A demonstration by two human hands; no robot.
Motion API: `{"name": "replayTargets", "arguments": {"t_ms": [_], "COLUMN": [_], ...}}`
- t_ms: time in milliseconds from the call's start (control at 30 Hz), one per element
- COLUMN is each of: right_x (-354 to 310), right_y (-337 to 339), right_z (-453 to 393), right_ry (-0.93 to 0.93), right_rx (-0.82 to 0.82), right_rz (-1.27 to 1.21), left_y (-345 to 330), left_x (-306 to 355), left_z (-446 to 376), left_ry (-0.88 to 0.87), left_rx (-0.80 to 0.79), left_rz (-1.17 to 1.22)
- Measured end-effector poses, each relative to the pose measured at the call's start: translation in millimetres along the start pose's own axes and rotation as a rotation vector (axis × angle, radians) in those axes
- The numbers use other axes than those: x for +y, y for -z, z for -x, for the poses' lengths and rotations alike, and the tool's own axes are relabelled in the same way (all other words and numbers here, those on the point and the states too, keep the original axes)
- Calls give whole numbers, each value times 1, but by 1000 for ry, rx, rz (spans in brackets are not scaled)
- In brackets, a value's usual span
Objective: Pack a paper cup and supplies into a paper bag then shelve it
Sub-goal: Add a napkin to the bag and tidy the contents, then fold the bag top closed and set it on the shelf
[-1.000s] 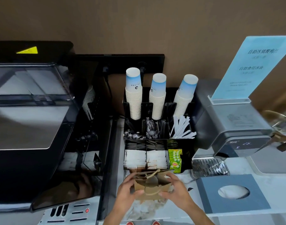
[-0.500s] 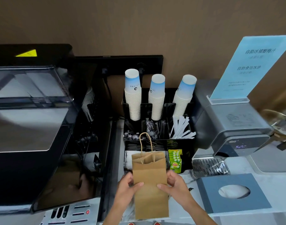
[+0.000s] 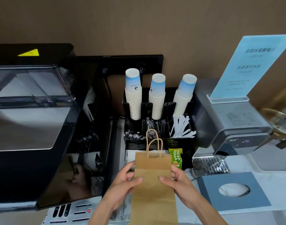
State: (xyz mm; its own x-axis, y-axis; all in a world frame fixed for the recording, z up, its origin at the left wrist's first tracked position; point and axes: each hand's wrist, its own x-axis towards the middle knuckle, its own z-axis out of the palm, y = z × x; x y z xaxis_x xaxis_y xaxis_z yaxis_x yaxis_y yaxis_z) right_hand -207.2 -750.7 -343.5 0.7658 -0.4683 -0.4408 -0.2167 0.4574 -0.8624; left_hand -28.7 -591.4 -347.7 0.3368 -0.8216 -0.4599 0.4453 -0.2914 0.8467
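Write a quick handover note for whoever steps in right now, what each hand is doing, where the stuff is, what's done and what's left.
Left hand and right hand grip the sides of the brown paper bag, held flat and upright with handles up.
Three stacks of paper cups stand in the black organizer, with white wrapped sticks and green tea packets.
Done: bag unfolded flat.
Left: open its mouth, add cup and supplies, shelve it.

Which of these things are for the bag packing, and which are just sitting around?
For the job: paper bag, held flat by left hand and right hand; cup stacks; stirrers; tea packets.

Just there: coffee machine; dispenser; blue sign; tissue box.
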Motion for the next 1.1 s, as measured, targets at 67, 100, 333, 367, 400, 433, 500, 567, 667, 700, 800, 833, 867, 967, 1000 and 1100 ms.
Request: {"name": "replayTargets", "arguments": {"t_ms": [67, 100, 333, 367, 400, 433, 500, 567, 667, 700, 800, 833, 867, 967, 1000, 1100], "right_x": [-3, -4, -4, -6, -9, -12, -21, -30, -38, -41, -62, -73, -88, -131, -146, -186], "right_y": [-2, -2, 0, 1, 2, 4, 8, 9, 2, -1, -9, -10, -10, -15, -19, -42], "right_z": [5, 7, 16, 18, 21, 23, 25, 27, 32, 34, 39, 41, 44, 46, 43, 32], "right_ry": [0, 3, 28, 43, 56, 66, 53, 32, 91, 140, 267, 293, 299, 219, 186, 122], "right_rx": [-29, -33, -23, -44, -74, -110, -193, -220, -135, -96, -51, -77, -132, -237, -247, -410], "right_rz": [-29, -30, 58, 53, 41, 30, 1, -30, 113, 209, 311, 311, 308, 553, 658, 968], "left_y": [-2, -2, 0, 0, 0, 1, 2, -3, -18, -21, -31, -33, -36, -47, -53, -70], "left_x": [8, 9, 9, 11, 13, 15, 24, 35, 54, 58, 80, 89, 99, 125, 131, 145], "left_z": [7, 10, 24, 26, 27, 27, 31, 36, 45, 46, 49, 50, 51, 52, 51, 53], "left_ry": [8, 4, -4, -10, -12, -12, -27, -39, -105, -149, -215, -243, -271, -343, -366, -433], "left_rx": [4, 10, 57, 55, 53, 54, 40, 4, 4, 20, 73, 97, 123, 170, 172, 142], "left_rz": [-46, -76, -165, -163, -149, -137, -95, -61, -222, -267, -242, -269, -322, -548, -606, -757]}}
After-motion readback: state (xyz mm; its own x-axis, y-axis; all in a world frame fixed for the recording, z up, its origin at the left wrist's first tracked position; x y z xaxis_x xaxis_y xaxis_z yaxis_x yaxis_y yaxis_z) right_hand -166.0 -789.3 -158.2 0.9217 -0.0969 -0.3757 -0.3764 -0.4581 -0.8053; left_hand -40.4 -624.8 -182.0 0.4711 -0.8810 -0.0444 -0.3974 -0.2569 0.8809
